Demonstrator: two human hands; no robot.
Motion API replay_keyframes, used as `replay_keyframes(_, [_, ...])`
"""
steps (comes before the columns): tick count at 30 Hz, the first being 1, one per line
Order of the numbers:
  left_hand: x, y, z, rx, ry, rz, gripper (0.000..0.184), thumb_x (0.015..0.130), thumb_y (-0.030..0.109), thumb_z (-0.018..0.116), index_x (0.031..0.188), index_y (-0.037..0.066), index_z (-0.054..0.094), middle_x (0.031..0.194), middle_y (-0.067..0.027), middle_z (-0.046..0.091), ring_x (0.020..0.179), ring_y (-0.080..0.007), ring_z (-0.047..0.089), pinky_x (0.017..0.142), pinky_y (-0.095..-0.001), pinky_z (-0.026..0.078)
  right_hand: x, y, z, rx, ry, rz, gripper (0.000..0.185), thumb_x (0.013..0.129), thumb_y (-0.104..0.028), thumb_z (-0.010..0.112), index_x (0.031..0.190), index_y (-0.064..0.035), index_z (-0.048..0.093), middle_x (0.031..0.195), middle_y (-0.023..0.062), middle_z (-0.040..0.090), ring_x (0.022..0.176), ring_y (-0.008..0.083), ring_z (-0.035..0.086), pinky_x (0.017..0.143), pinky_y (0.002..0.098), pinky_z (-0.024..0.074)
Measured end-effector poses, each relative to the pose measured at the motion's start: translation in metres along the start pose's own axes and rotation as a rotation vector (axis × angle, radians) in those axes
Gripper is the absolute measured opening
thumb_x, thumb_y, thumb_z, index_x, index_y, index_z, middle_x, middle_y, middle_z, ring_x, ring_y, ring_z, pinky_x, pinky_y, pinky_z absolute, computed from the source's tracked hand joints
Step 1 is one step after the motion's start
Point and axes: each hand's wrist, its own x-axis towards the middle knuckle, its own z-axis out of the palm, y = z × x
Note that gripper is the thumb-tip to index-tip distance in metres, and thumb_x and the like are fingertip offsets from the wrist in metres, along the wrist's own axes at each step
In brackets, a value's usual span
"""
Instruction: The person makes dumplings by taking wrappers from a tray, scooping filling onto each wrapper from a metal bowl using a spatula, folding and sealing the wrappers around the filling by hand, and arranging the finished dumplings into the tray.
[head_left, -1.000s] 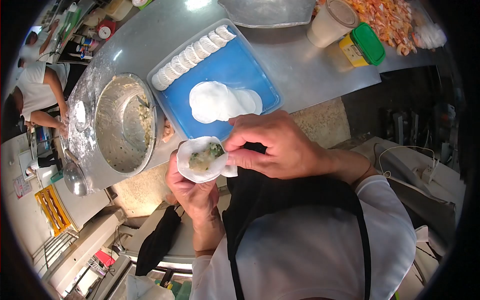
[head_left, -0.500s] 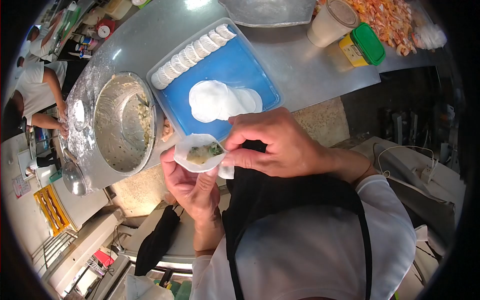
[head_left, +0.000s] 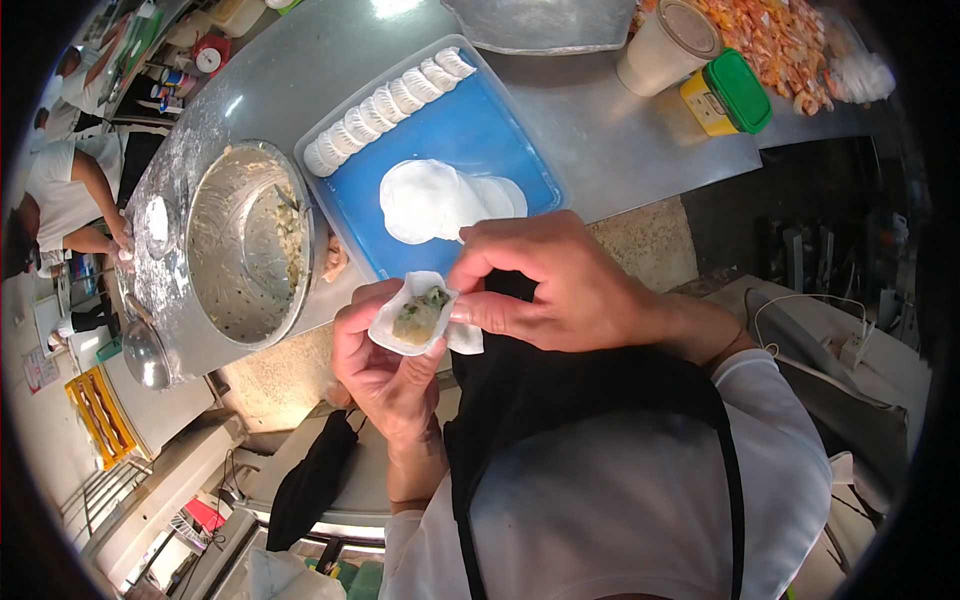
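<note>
Near the blue tray (head_left: 480, 130), left hand (head_left: 388, 372) cups a wrapper (head_left: 424, 280), fingers curled underneath, thumb at rim; filling (head_left: 420, 316) sits inside. Right hand (head_left: 545, 282): thumb and forefinger pinch wrapper's right edge; white flap (head_left: 466, 340) below, possibly a second sheet. Pleated dumplings (head_left: 387, 103) line tray.

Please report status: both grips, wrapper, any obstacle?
Left grip holding wrapper. Right grip at its edge. Wrapper open, filling exposed. Nothing visibly in the way.

A metal table (head_left: 620, 130) across the upper frame bears a bowl (head_left: 215, 235) at left, a blue tray (head_left: 490, 135) upper centre, a green-lidded tub (head_left: 728, 92) upper right.
</note>
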Motion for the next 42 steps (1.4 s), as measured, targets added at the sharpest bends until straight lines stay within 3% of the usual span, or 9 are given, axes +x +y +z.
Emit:
replay_keyframes(3, [0.000,0.001,0.003,-0.010,0.039,-0.006,0.043,0.079,0.001,0.083,0.115,-0.001,0.060,0.115,-0.0150,0.062,0.103,-0.0203,0.063,0.094,-0.0331,0.050,-0.003,0.003,0.004,-0.017,0.001,-0.040,0.018,0.089,-0.015,0.074,0.088,-0.0025,0.062,0.082,0.0110,0.066,0.072,0.0320,0.065,0.064,0.0421,0.0479])
replay_keyframes(6, [0.000,0.000,0.002,-0.013,0.034,-0.009,0.042,0.079,-0.001,0.082,0.115,-0.002,0.060,0.115,-0.0150,0.062,0.102,-0.0194,0.063,0.093,-0.0319,0.050,0.001,-0.007,-0.002,-0.036,-0.101,0.059,0.017,0.084,-0.008,0.079,0.092,-0.0043,0.065,0.082,0.0077,0.067,0.070,0.0279,0.065,0.084,0.0380,0.0563])
replay_keyframes(12, [0.000,0.001,-0.003,-0.017,-0.018,-0.009,0.041,0.080,-0.001,0.082,0.115,-0.003,0.061,0.114,-0.0153,0.063,0.101,-0.0188,0.063,0.092,-0.0314,0.050,0.002,-0.002,-0.002,-0.032,-0.086,-0.014,0.019,0.084,-0.010,0.080,0.094,-0.0042,0.065,0.082,0.0072,0.067,0.071,0.0272,0.065,0.077,0.0360,0.0539])
replay_keyframes(15, [0.000,0.001,-0.004,-0.025,-0.031,-0.007,0.041,0.079,-0.001,0.082,0.115,-0.003,0.062,0.114,-0.0153,0.063,0.100,-0.0187,0.063,0.092,-0.0315,0.050,0.005,-0.001,0.001,0.004,0.027,-0.036,0.018,0.089,-0.014,0.074,0.088,-0.0022,0.060,0.078,0.0112,0.063,0.069,0.0324,0.062,0.062,0.0416,0.0461])
replay_keyframes(22, [0.000,0.002,0.005,-0.032,0.058,0.003,0.042,0.080,-0.001,0.083,0.115,-0.003,0.061,0.113,-0.0148,0.063,0.102,-0.0193,0.063,0.093,-0.0324,0.050,0.003,0.001,0.002,0.038,-0.057,-0.010,0.019,0.089,-0.014,0.074,0.087,-0.0016,0.060,0.079,0.0122,0.064,0.068,0.0317,0.063,0.061,0.0417,0.0459])
replay_keyframes(30, [0.001,0.001,-0.006,-0.025,-0.040,-0.021,0.043,0.080,0.002,0.083,0.116,-0.003,0.060,0.113,-0.0157,0.063,0.103,-0.0196,0.063,0.094,-0.0334,0.049,0.008,-0.005,-0.004,0.031,-0.108,0.026,0.019,0.087,-0.013,0.075,0.085,-0.0017,0.060,0.078,0.0118,0.063,0.069,0.0316,0.063,0.061,0.0411,0.0460])
replay_keyframes(34, [0.001,0.001,-0.007,-0.043,-0.063,-0.027,0.043,0.081,0.003,0.082,0.117,-0.004,0.060,0.114,-0.0154,0.062,0.102,-0.0193,0.062,0.095,-0.0335,0.049,0.010,-0.001,-0.001,0.034,-0.015,-0.019,0.019,0.087,-0.014,0.075,0.084,-0.0016,0.060,0.077,0.0112,0.063,0.068,0.0313,0.063,0.061,0.0405,0.0462])
replay_keyframes(42, [0.004,0.004,0.003,0.010,-0.003,0.022,0.040,0.081,0.003,0.082,0.113,-0.003,0.059,0.112,-0.0139,0.061,0.096,-0.0164,0.061,0.091,-0.0303,0.048,0.008,0.000,-0.001,0.017,-0.078,-0.040,0.020,0.088,-0.016,0.075,0.085,-0.0019,0.060,0.077,0.0120,0.063,0.067,0.0319,0.062,0.061,0.0407,0.0460])
